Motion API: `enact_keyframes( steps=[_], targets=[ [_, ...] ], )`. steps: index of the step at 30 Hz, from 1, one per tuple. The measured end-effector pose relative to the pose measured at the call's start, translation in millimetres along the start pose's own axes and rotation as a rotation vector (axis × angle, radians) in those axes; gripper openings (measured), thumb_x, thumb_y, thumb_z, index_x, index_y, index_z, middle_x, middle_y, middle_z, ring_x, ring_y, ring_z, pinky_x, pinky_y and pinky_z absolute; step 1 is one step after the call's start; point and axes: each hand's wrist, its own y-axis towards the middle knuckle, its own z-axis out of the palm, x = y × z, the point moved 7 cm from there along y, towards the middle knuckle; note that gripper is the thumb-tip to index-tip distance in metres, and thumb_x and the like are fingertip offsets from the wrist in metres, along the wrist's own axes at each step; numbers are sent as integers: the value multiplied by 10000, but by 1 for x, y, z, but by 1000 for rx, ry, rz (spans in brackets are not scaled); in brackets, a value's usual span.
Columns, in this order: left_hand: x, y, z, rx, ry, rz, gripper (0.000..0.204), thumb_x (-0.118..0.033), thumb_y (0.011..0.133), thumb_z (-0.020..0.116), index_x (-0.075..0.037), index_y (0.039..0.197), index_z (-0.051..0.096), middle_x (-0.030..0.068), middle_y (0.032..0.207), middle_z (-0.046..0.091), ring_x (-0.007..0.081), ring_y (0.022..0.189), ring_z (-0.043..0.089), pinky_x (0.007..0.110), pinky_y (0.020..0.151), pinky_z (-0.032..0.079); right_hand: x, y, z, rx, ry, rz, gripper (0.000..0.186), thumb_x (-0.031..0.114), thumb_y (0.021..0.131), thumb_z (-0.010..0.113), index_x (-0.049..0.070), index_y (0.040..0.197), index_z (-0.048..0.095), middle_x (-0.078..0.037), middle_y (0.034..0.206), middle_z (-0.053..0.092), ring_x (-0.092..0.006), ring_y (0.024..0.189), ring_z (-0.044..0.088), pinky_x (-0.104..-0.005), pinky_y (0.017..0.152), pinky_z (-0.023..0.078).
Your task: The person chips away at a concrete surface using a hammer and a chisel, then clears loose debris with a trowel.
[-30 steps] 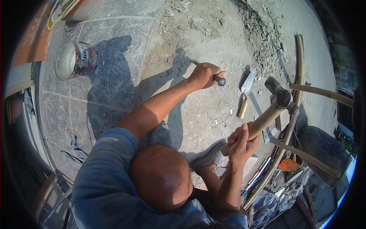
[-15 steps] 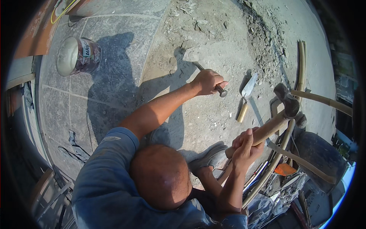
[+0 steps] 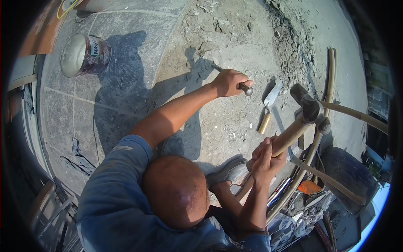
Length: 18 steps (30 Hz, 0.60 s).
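My left hand is closed around a metal chisel, its rounded end beside my thumb and its shaft angled toward the broken concrete; tip contact is unclear. My right hand grips the wooden handle of a heavy hammer, held low at the right with its metal head away from me. A trowel with a wooden grip lies on the dusty floor between chisel and hammer. My bare left knee fills the lower middle, and my right shoe is beside the right hand.
A round bucket stands on grey tiles at upper left. Rubble runs along the upper right. Long poles, other wooden handles, a dark container and mixed debris line the right side. An orange board borders the left.
Both hands and their tools shifted slightly down and right, then partly back up and left. Both grips are unchanged. The view has also shifted a little.
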Motion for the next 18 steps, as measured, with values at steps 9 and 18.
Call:
enact_keyframes(
  steps=[9,18],
  targets=[
    [0,11,-1,-96,-43,-14,364,-312,896,580,-52,643,556,142,614,588,330,613,611,435,574,456,60,0,-18,-319,493,-703,321,280,970,477,113,715,376,35,524,331,-87,458,385,-232,437,361],
    [0,7,-10,-144,-70,33,378,-252,888,626,-43,614,471,122,564,508,302,520,514,406,530,397,108,18,-54,-223,79,-424,156,159,950,521,37,886,448,19,574,400,-54,440,360,-213,401,324]
  ],
)
